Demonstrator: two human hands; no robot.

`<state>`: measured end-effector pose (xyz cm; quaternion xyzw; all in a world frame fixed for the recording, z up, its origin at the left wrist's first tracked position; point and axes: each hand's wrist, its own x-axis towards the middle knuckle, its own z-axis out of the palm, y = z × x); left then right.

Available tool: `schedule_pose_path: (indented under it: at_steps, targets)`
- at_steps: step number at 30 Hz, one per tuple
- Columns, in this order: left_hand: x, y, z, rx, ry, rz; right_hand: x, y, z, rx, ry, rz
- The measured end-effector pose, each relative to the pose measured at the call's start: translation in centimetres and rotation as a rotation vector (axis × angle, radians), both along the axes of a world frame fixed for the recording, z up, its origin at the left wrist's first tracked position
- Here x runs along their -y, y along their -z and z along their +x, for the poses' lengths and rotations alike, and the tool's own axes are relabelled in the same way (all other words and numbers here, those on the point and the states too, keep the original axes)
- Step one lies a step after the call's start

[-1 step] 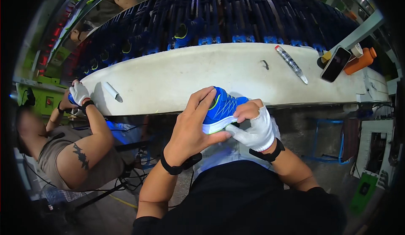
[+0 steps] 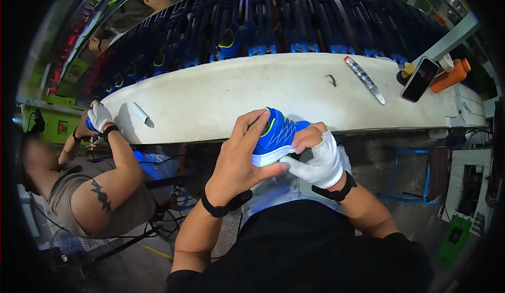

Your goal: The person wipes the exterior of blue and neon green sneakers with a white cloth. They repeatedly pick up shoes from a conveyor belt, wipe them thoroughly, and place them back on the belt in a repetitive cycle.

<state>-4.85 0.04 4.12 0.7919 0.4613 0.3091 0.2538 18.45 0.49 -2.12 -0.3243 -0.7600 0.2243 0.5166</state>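
A blue sneaker (image 2: 279,138) with a white sole and yellow-green trim is held between my two hands, just off the near edge of the bench. My bare left hand (image 2: 236,153) wraps the heel end, fingers over the collar and thumb under the sole. On the toe side, my right hand (image 2: 318,159), in a white glove that leaves some fingertips bare, pinches the edge where upper meets sole. Part of the toe is hidden behind the right fingers.
Beyond the pale bench (image 2: 231,90) runs a dark slatted conveyor (image 2: 294,17) carrying blue sneakers. A pen-like tube (image 2: 364,80), a phone (image 2: 420,80), an orange bottle (image 2: 451,76) and a white cylinder (image 2: 139,112) are on the bench. A co-worker (image 2: 100,188) sits at left.
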Motion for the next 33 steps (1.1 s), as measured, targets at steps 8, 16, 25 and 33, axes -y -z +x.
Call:
schedule_pose_path:
  at_steps: [8, 16, 25, 33]
  targets:
    - [-0.1, 1.1, -0.4, 0.000, -0.040, 0.031, -1.0, 2.1, 0.6, -0.064, -0.176, -0.087]
    - [1.1, 1.6, 0.4, -0.089, -0.048, 0.209, -1.8, 2.6, 1.5, 0.115, -0.042, -0.281]
    - [3.0, 2.0, 2.0, -0.146, -0.069, 0.283, -2.0, 3.4, 1.1, -0.113, 0.002, -0.340]
    - [2.3, 0.5, 2.5, -0.081, -0.022, 0.151, 0.0, 0.8, 2.3, -0.385, -0.001, -0.493]
